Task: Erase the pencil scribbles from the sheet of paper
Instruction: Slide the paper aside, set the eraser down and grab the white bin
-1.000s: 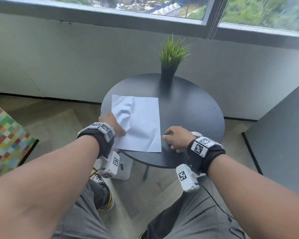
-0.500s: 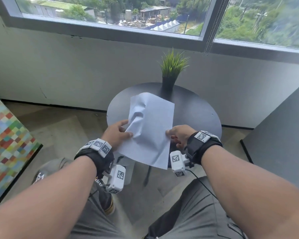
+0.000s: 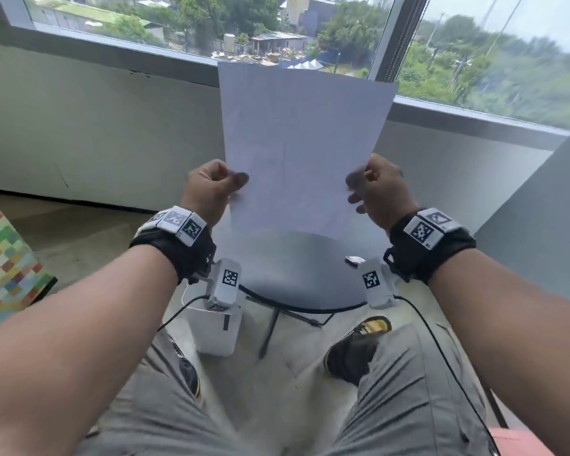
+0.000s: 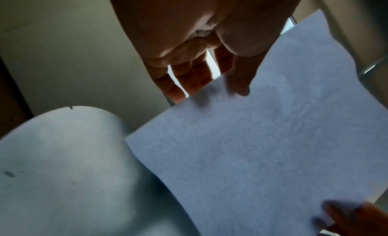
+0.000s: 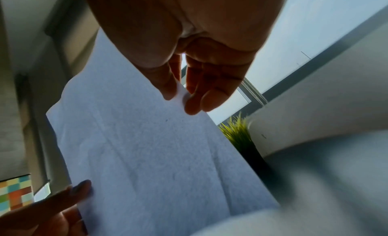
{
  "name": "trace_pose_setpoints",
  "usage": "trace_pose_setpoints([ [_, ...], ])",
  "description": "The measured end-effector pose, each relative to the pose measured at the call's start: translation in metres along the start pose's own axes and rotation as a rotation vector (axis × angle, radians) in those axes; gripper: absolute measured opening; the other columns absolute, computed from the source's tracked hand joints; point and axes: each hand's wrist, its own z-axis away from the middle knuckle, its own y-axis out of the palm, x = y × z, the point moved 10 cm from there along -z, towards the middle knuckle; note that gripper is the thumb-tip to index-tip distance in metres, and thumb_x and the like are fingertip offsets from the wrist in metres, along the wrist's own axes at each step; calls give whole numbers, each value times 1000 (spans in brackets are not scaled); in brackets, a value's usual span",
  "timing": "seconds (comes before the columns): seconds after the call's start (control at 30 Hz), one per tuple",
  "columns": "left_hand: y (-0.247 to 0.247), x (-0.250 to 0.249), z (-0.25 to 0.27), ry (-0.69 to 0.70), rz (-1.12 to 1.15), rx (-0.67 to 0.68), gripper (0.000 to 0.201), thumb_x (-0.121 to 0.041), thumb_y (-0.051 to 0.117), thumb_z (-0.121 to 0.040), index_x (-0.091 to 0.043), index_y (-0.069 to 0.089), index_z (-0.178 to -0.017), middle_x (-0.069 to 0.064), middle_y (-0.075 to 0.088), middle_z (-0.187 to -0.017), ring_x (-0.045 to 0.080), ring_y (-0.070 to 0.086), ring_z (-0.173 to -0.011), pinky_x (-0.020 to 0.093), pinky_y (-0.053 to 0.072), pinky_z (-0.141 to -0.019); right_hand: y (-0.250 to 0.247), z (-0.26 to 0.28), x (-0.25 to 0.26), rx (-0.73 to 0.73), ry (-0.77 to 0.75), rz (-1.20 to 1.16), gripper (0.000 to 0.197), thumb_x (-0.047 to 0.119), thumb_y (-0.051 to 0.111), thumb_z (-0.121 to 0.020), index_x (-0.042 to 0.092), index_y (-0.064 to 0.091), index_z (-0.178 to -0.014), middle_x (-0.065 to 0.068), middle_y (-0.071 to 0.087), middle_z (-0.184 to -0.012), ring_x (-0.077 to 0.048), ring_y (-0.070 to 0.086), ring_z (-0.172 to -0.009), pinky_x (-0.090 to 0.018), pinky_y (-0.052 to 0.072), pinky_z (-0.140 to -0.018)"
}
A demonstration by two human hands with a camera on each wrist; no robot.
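Observation:
A white sheet of paper [image 3: 301, 149] is held upright in the air over the round dark table [image 3: 303, 278], against the window light. My left hand [image 3: 211, 189] pinches its left edge, thumb on the near face. My right hand [image 3: 375, 189] pinches its right edge the same way. In the left wrist view the sheet [image 4: 262, 148] shows only a few faint specks, with the thumb [image 4: 241, 80] on it. The right wrist view shows the sheet [image 5: 147, 156] pinched between thumb and fingers [image 5: 193, 105]. A small white object [image 3: 354, 260], perhaps an eraser, lies on the table behind the right wrist camera.
A potted green plant [image 5: 239, 133] stands on the table behind the sheet. A white box [image 3: 218, 330] sits on the floor under the table's left side. A grey panel [image 3: 540, 225] stands at the right, a colourful checkered cushion [image 3: 4, 258] at the left. My knees are below.
Both hands have lifted the sheet off the table and raised it upright toward the window. It now hangs flatter than half a second ago. The head view has tilted up.

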Motion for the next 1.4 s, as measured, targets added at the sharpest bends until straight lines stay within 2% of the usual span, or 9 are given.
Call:
trace_pose_setpoints([
  [0.17, 5, 70, 18, -168, -382, 136, 14, -21, 82, -79, -26, 73, -70, -15, 68, -62, 1, 55, -53, 26, 41, -67, 43, 37, -82, 179, 277, 46, 13, 19, 60, -85, 19, 57, -73, -3, 63, -76, -22, 72, -75, -39, 57, -57],
  [0.33, 2, 76, 14, -209, -500, 107, 8, -27, 79, -81, -27, 76, -73, -11, 69, -64, 17, 60, -68, 30, 45, -67, 47, 17, -91, 208, 260, -31, 9, 16, 58, -86, 8, 60, -83, -11, 66, -81, -24, 70, -68, -35, 53, -55],
  [0.57, 33, -13, -51, 219, -886, -52, 58, -33, 79, -82, -27, 53, -134, 9, 49, -127, 26, 51, -117, 39, 41, -105, 66, -20, -123, 140, 547, -486, 11, 1, 55, -89, 9, 52, -85, -12, 55, -69, -19, 63, -47, -26, 51, -47],
  [0.77, 118, 9, -63, 664, -1356, 358, 57, -44, 73, -81, -37, 52, -134, 9, 37, -143, 38, 42, -121, 52, 41, -103, 122, -33, -164, 112, 760, -773, 8, 4, 53, -95, 9, 47, -93, -14, 56, -77, -20, 68, -54, -26, 54, -47],
  [0.9, 116, 44, -85, 645, -1479, 380, 41, -50, 65, -82, -40, 65, -122, 10, 28, -156, 38, 19, -146, 64, 20, -115, 149, -46, -171, 189, 756, -842, 6, 4, 52, -98, 7, 50, -102, -13, 61, -89, -26, 74, -70, -32, 60, -57],
  [1.0, 119, 85, -91, 515, -1525, 573, 52, -69, 34, -88, -51, 59, -129, -3, 35, -156, 26, 23, -147, 56, 16, -119, 158, -53, -171, 271, 748, -848, 2, 6, 51, -99, 6, 51, -101, -10, 69, -86, -31, 74, -83, -37, 61, -67],
  [1.13, 98, 145, -107, 127, -1565, 808, 62, -73, 23, -87, -54, 38, -145, -15, 35, -157, 13, 31, -146, 42, 25, -118, 149, -71, -173, 377, 667, -545, 10, 15, 56, -99, 6, 57, -103, -14, 69, -102, -27, 69, -79, -34, 58, -64],
  [1.3, 63, 154, -138, -11, -1580, 709, 50, -69, 31, -97, -48, 45, -140, -12, 35, -157, 16, 34, -145, 44, 31, -111, 109, -120, -170, 408, 249, 401, 24, 29, 58, -96, 16, 67, -114, -2, 65, -114, -22, 60, -103, -31, 48, -86],
  [1.4, 52, 160, -153, -71, -1607, 667, 60, -74, 29, -94, -42, 42, -143, -8, 38, -155, 19, 35, -144, 48, 35, -110, 113, -115, -194, 592, 241, 751, 31, 46, 50, -96, 17, 58, -105, -7, 57, -120, -27, 53, -102, -30, 42, -84],
])
